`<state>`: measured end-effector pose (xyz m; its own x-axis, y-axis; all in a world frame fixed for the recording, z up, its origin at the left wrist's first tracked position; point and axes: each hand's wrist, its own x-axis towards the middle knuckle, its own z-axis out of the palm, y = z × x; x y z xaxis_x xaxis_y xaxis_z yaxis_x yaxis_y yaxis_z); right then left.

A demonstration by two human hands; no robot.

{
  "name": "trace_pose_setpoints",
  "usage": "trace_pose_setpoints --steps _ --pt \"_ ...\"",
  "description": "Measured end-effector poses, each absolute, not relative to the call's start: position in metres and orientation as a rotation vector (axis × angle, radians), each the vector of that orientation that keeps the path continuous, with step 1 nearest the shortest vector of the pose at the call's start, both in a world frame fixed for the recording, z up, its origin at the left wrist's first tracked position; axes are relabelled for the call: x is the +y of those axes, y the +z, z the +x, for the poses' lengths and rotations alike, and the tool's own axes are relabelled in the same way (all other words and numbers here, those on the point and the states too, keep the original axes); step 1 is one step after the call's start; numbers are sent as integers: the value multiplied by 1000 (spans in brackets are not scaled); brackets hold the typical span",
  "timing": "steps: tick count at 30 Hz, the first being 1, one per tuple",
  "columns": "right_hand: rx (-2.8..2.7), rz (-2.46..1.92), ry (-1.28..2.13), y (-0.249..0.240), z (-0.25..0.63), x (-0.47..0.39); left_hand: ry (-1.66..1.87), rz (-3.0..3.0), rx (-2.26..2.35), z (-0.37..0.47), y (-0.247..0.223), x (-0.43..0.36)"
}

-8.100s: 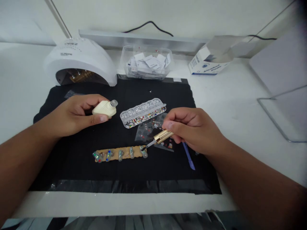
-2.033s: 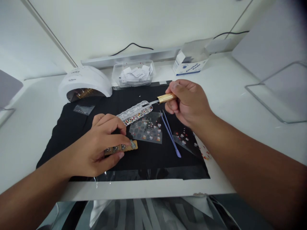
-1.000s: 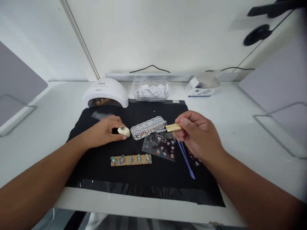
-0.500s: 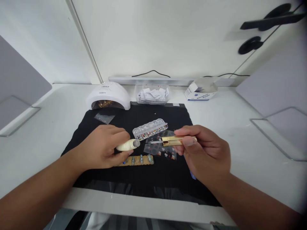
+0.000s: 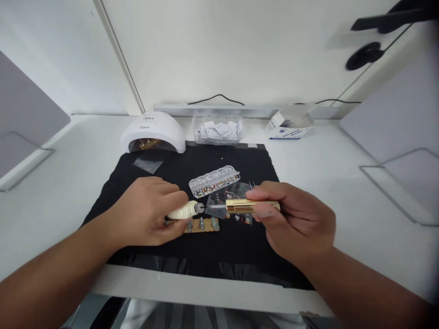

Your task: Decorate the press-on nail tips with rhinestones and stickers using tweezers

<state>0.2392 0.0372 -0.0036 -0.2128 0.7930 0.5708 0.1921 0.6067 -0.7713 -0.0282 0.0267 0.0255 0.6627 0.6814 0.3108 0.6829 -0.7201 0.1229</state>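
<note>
Head view: above a black mat (image 5: 236, 260), a cream bottle (image 5: 181, 211) in the closed grip of the left hand (image 5: 151, 212), tipped well over, mouth to the right. Opposite, pinched in the right hand (image 5: 298, 224), a gold cap (image 5: 242, 206) with a pale brush (image 5: 217, 207) pointing straight at that mouth. Brush tip right by the neck; contact or gap impossible to tell.

Just below the bottle in view, partly hidden by the left hand, a tan strip (image 5: 196, 226) bearing small gray nail tips (image 5: 215, 223). Behind, a clear case (image 5: 214, 181) of tiny stones; partly behind the cap, a printed clear sheet (image 5: 236, 189). Past the right hand, only the points of some tweezers (image 5: 251, 184). Farther back, a white lamp (image 5: 154, 128), a clear tub (image 5: 219, 143) of sachets and a white-and-blue box (image 5: 288, 130).

Chief risk, by judgment: a drip onto the nail tips, from too steep a tilt on an uncapped bottle. Also possible: a smear down the neck or splayed bristles, from an off-center meeting of brush and narrow mouth, with both hands apparently unsupported and free to waver. Another hazard: a jolt to the strip and shifted nail tips, from a dip of the left hand so near. Less likely: scattered stones, from a bump to the case.
</note>
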Motion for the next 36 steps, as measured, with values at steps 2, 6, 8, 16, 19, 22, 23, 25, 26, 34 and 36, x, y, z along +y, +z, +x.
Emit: trace_pose_setpoints --steps 2,6,8,16,19,22,23,25,26,34,36 --pt "-1795 -821 621 0 238 37 -508 -2828 -1152 -29 24 27" --pt "-1922 -823 530 9 237 38 -469 -2747 -1109 -27 25 25" --pt "-1976 -796 491 12 235 38 -424 -2698 -1049 -25 27 24" --pt "-2153 -734 442 13 222 38 -404 -2679 -938 -18 30 19" --pt "-2079 -804 506 12 222 40 -448 -2684 -964 -19 28 20" --pt "-2024 -826 598 12 220 41 -462 -2709 -973 -19 28 21" --pt "-2017 -817 635 11 220 42 -458 -2726 -974 -19 28 22" --pt "-1969 -839 728 10 220 42 -445 -2762 -981 -19 28 23" --pt "-1911 -872 794 9 221 43 -446 -2774 -995 -21 28 23" --pt "-1447 -925 1259 0 245 64 -586 -2823 -1083 -51 30 40" --pt "-1611 -978 1236 3 246 63 -599 -2811 -1127 -57 30 44"
